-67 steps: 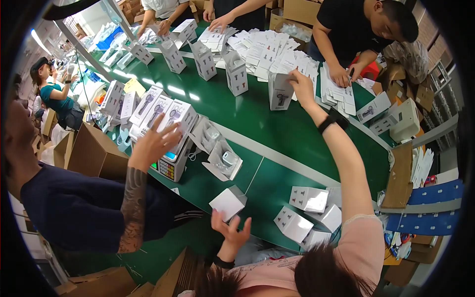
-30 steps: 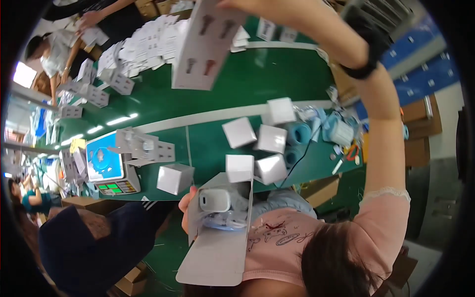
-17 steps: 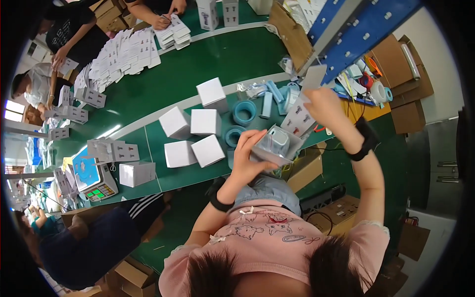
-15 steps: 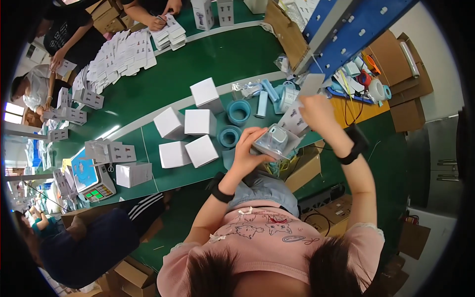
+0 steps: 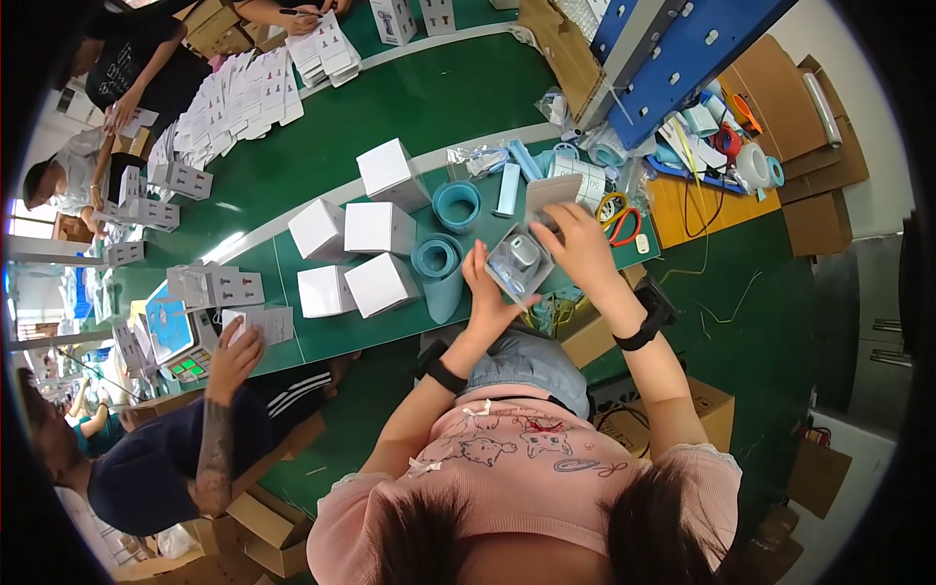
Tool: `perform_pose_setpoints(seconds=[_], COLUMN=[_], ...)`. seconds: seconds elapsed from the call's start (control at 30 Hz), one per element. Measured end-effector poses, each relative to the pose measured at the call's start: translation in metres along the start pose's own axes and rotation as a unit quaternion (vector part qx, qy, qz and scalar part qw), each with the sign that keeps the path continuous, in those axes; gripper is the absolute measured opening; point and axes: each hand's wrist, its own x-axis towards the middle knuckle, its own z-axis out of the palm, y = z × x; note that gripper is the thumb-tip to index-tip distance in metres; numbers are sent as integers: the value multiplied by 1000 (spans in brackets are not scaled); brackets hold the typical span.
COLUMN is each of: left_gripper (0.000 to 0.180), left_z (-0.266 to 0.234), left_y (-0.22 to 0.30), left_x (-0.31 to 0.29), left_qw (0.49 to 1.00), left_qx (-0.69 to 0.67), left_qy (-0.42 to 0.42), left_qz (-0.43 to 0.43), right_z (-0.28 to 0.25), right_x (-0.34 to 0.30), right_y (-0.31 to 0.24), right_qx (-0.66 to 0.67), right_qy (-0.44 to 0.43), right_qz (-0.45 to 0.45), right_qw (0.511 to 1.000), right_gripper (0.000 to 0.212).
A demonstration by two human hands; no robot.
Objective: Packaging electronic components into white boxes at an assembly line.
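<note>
At the far left I see another person's hand (image 5: 237, 353) resting on a small white carton (image 5: 265, 324) beside a scale with a blue screen (image 5: 175, 336). Further right, four closed white boxes (image 5: 363, 244) stand together on the green surface (image 5: 429, 97), and next to them are two blue tape rolls (image 5: 447, 234). My left hand (image 5: 492, 297) holds from below an open box (image 5: 520, 263) with a round grey item inside, above the edge of the surface. My right hand (image 5: 580, 249) grips the lifted flap (image 5: 552, 192) of this box.
</note>
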Motion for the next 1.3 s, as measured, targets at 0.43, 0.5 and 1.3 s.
perform_pose_setpoints(seconds=[0.43, 0.5, 1.3], left_gripper=[61, 61, 58], left_z=[-65, -71, -50], left_y=[-44, -35, -3], left_x=[15, 19, 18], left_qw=[911, 917, 986], left_qx=[-284, -305, -160], left_qy=[-169, -171, 52], left_qz=[-245, -192, 21], right_z=[33, 40, 65], right_x=[-99, -98, -70], right_y=[16, 8, -25], right_qx=[310, 268, 125], right_qy=[65, 39, 13], right_qz=[209, 199, -62], right_qw=[925, 942, 990], right_gripper=[20, 22, 39])
